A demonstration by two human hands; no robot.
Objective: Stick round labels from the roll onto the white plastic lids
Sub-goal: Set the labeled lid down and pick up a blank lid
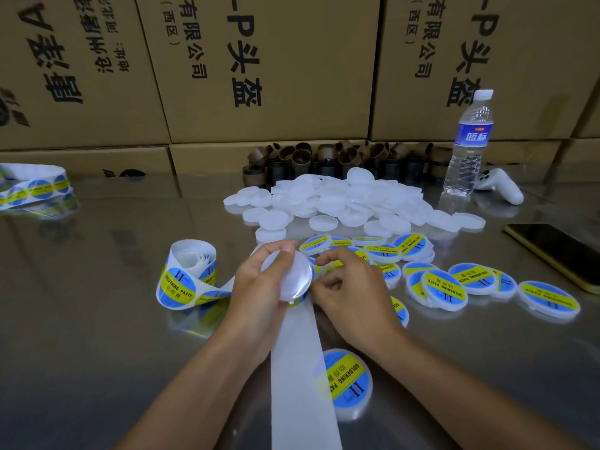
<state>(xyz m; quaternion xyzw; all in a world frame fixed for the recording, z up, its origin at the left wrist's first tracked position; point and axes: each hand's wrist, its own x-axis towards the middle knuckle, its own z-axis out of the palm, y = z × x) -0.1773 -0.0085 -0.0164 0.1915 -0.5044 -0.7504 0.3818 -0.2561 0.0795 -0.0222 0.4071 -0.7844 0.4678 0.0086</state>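
Note:
My left hand grips a white plastic lid tilted on edge over the label strip. My right hand sits just right of it, its fingers curled at the lid's rim where a blue and yellow label peeks out. The label roll stands to the left, and its bare white backing strip runs toward me. A pile of plain white lids lies behind. Several labelled lids spread to the right, and one labelled lid lies near my right forearm.
A water bottle and a white game controller stand at the back right. A phone lies at the right edge. Brown cardboard cores line the back before stacked cartons. Another label roll lies far left.

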